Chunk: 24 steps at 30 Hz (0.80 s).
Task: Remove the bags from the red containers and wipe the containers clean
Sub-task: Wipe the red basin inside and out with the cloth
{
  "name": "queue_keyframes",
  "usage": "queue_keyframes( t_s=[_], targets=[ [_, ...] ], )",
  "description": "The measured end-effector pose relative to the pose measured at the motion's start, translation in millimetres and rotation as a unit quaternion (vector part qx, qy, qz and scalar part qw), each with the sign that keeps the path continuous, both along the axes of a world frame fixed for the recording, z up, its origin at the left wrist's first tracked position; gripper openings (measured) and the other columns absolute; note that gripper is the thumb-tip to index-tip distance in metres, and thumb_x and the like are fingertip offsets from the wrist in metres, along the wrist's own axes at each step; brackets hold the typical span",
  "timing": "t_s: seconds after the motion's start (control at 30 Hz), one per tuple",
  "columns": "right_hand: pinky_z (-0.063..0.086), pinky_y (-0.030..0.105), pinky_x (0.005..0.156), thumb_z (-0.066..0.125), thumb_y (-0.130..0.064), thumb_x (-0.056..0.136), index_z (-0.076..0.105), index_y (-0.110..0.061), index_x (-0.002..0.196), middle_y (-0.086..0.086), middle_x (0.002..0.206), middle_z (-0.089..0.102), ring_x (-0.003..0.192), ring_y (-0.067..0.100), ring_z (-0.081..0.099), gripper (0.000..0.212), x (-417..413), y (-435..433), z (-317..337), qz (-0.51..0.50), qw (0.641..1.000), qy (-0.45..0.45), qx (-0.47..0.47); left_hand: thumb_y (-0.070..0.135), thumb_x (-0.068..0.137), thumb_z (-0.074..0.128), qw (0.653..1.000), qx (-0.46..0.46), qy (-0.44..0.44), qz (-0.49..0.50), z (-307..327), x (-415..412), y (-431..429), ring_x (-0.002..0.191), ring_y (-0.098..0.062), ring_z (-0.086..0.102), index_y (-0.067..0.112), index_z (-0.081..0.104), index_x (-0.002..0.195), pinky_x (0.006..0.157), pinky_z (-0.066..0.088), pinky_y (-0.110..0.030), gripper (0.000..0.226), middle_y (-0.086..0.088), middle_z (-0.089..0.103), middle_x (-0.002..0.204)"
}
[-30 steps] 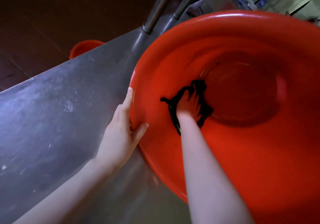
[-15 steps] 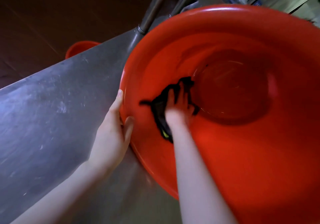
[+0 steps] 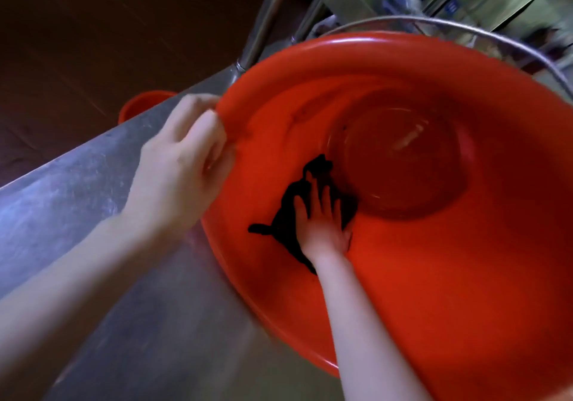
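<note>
A big round red plastic tub (image 3: 434, 292) is sitting on a shiny grey metal counter (image 3: 77, 214) and is filling most of the view. It is tipping toward the person, so its inside is showing.

The left hand (image 3: 183, 165) is holding the tub's edge at about ten o'clock. Its grip is hugging the rim, with the fingers curling over the edge and the back of the hand facing up.

The right hand (image 3: 322, 227) is reaching down inside the tub. Its grip is wide, with the fingers lying straight and spread. It is pressing a black crumpled cloth (image 3: 288, 214) flat against the sloping inside wall. The cloth is lying at about eight o'clock from the tub's round bottom, just beside it, and is sticking out past the hand on the left and at the top.

A smaller red plastic container (image 3: 139, 104) is peeking up from behind the counter's far edge, at about ten o'clock from the tub. A silver metal pole (image 3: 266, 12) is standing at twelve o'clock. A thin metal rim (image 3: 465, 28) is curving behind the tub at one o'clock.
</note>
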State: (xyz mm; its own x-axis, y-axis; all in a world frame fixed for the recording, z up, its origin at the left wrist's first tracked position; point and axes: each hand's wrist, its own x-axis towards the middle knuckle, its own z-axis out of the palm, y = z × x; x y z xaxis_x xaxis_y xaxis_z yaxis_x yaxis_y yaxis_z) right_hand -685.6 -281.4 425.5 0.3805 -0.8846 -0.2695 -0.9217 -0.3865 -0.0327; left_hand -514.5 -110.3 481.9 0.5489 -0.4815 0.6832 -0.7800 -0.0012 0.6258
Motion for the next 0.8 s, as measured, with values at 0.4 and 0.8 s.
queue_keyframes(
  t_s=[0.4, 0.8],
  targets=[
    [0.018, 0.061, 0.115, 0.022, -0.063, 0.091, 0.014, -0.045, 0.151, -0.015, 0.161, 0.013, 0.148, 0.026, 0.020, 0.063, -37.0, 149.6, 21.3, 0.099, 0.994, 0.022, -0.037, -0.001, 0.079, 0.065, 0.951, 0.137, 0.276, 0.037, -70.5, -85.3, 21.1, 0.068, -0.018, 0.041, 0.016, 0.043, 0.079, 0.060, 0.039, -0.031, 0.028, 0.003, 0.039, 0.094],
    [-0.005, 0.056, 0.117, 0.017, -0.057, 0.099, -0.002, -0.037, 0.154, -0.008, 0.163, -0.004, 0.150, 0.027, -0.005, 0.061, 30.7, -25.4, 3.6, -0.129, 0.991, 0.007, 0.033, 0.021, 0.077, 0.078, 0.955, 0.202, 0.218, 0.015, -81.6, -68.6, 19.3, 0.072, -0.027, 0.043, 0.022, 0.046, 0.074, 0.067, 0.043, -0.042, 0.033, 0.000, 0.041, 0.077]
  ],
)
